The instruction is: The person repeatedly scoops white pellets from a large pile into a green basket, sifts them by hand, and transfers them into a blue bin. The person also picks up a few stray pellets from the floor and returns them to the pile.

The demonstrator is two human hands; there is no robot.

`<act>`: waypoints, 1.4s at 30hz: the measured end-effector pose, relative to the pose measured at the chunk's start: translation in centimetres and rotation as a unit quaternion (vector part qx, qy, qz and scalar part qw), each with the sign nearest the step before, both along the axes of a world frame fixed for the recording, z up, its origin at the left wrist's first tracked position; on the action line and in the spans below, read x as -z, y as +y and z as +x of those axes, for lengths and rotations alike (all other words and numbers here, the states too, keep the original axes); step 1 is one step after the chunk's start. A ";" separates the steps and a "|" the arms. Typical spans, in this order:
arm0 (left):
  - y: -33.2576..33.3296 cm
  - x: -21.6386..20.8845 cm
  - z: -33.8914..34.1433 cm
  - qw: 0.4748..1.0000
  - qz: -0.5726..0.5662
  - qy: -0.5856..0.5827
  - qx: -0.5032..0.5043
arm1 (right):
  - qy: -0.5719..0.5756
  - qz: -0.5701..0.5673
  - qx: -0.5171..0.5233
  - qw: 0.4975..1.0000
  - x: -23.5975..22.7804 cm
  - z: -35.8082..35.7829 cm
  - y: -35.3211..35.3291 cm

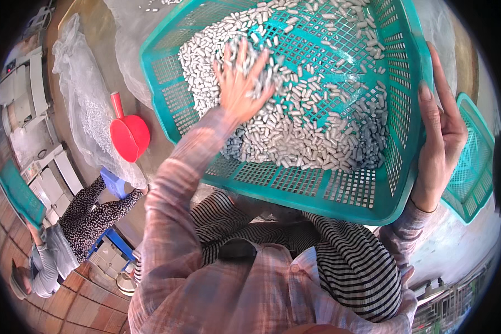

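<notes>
A large green plastic basket with lattice walls is in front of me, tilted. Many small greyish-white, capsule-shaped pieces cover much of its floor, and darker ones gather at the lower right corner. Among the pieces on the left side lies my left hand, palm down with fingers spread; some pieces around the fingers are blurred. On the right, my right hand grips the basket's outer rim, with the thumb and a finger along the wall. Its other fingers are partly hidden.
A red scoop lies at the left beside a clear plastic bag holding small white pieces. A second green basket stands at the right. At far left, a person in patterned trousers is beside a green tray.
</notes>
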State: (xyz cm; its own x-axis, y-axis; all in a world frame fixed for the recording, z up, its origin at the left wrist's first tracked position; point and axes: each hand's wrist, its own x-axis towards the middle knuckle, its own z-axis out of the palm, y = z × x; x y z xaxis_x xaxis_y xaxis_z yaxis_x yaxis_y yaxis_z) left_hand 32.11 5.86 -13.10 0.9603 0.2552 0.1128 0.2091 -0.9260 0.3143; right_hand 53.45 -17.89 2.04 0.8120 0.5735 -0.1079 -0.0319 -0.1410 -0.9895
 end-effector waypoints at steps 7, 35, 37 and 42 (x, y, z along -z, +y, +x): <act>-15.6 -5.0 9.0 0.984 -0.151 -0.004 0.096 | -0.022 -0.038 0.008 0.999 -0.3 -0.3 1.1; 3.6 -4.5 -19.8 0.611 -0.687 -0.078 -0.385 | -0.395 -0.196 -0.444 0.780 7.7 -2.0 6.4; 3.3 -7.8 -17.5 0.642 -0.672 -0.154 -0.336 | -0.378 -0.188 -0.376 0.825 11.0 -2.4 6.1; -0.2 -15.0 -18.3 0.814 -0.481 -0.205 -0.253 | -0.260 -0.159 -0.149 0.941 19.8 -3.9 6.0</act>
State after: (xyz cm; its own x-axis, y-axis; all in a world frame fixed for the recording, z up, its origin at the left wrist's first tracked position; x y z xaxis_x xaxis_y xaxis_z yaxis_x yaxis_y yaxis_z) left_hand 13.78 5.63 1.89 0.6360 0.7666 -0.0886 0.1826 -0.0379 0.9825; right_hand 49.56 -11.93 -17.78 0.6115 0.7894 0.0545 0.5321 -0.3592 -0.7667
